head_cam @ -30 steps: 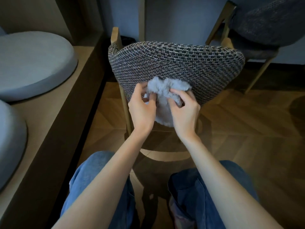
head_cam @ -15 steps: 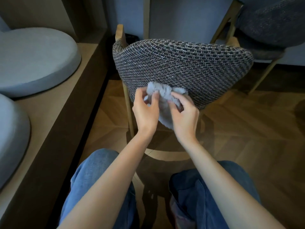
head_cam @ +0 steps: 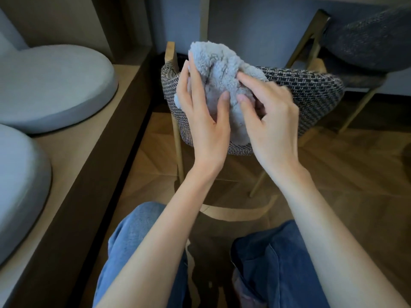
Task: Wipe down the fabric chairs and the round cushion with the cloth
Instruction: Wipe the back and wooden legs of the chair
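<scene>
We hold the fluffy pale grey cloth (head_cam: pixel 219 63) bunched between both hands at twelve o'clock. It is raised in front of the top edge of the black-and-beige woven fabric chair back (head_cam: pixel 311 92), and its upper folds stand above that edge. We cannot tell whether the cloth touches the weave.

Our left hand (head_cam: pixel 200 114) stands upright on the nine o'clock side of the cloth. Its fingers reach up along the cloth's edge and the thumb presses into the front, so the cloth is pinched between them. Our right hand (head_cam: pixel 269 123) comes in from three o'clock, tilted toward the left one. Its forefinger is stretched across the folds and its thumb is dug in just beside the left thumb. The other fingers are curled, and this hand grips the cloth too. Both forearms run bare from six o'clock, over knees in blue denim jeans (head_cam: pixel 133 236).

A round pale grey cushion (head_cam: pixel 55 85) lies at ten o'clock on the tan wooden surface (head_cam: pixel 89 152). A second grey cushion (head_cam: pixel 20 185) sits at eight o'clock, cut off by the frame. A dark grey fabric chair on slim wooden legs (head_cam: pixel 367 41) stands at two o'clock, on the herringbone wooden floor (head_cam: pixel 344 174).
</scene>
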The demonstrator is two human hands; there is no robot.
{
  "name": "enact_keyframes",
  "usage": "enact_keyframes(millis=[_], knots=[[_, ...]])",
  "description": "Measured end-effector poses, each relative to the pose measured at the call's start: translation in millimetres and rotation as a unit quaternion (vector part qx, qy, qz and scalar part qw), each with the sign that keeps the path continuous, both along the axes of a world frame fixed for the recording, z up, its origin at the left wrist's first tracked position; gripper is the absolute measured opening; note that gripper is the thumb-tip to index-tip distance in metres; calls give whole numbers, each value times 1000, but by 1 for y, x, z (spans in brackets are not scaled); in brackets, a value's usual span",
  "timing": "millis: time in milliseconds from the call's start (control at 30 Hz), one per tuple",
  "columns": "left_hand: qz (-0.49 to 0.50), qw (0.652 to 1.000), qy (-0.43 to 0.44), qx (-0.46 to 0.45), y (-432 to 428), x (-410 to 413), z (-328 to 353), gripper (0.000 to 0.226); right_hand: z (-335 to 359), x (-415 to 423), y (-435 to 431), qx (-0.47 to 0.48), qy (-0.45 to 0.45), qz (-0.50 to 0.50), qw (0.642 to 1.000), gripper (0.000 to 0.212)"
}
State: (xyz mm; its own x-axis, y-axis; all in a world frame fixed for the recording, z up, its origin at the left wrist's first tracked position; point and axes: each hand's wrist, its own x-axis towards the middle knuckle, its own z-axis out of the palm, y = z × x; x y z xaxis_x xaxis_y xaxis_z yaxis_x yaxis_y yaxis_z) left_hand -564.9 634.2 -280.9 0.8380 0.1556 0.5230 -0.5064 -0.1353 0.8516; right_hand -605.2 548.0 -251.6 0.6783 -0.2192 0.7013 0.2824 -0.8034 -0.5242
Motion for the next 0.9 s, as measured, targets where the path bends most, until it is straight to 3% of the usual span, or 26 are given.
enact_keyframes(millis=[133, 267, 400, 533, 667, 833, 900], knots=[[25, 1000, -11, -6, -17, -4, -2, 79, 0, -9, -18, -77, -64, -127, 987, 25], [79, 997, -19, -6, -34, -2, 1, 77, -3, 1, -36, -112, 7, -94, 989, 36], [163, 984, -69, 24, -38, 7, -10, 65, -4, 12, -40, -135, 8, -119, 984, 40], [142, 989, -44, -8, -41, 12, -36, 71, -7, 17, -35, -159, 6, -153, 975, 41], [112, 991, 70, 7, -42, 6, -71, 61, -10, 20, -37, -172, -3, -156, 973, 40], [49, 949, 311, 10, -42, -1, -105, 79, -13, 21, -42, -182, -12, -151, 972, 39], [51, 932, 357, 26, -36, 3, -104, 90, -14, 22, -44, -182, -14, -149, 972, 39]])
